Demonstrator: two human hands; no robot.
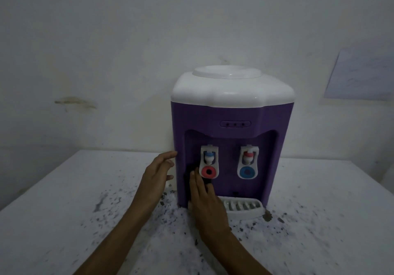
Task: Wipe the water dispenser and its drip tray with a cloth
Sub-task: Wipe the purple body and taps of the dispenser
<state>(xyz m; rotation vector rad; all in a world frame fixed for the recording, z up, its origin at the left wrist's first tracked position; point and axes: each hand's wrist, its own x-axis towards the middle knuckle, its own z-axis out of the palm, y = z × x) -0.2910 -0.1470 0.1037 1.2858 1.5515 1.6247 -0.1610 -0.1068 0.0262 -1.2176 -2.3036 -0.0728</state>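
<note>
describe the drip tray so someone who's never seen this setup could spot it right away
Start at the purple water dispenser with the white top, standing on the speckled white table against the wall. Look below its two taps, at the foot of the front recess. The drip tray is the small white slotted grille jutting forward onto the table, the only white part at the base.

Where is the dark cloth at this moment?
In the head view, the dark cloth lies under the right hand, pressed on the dispenser's recessed front, just left of the red-ringed tap.
</note>
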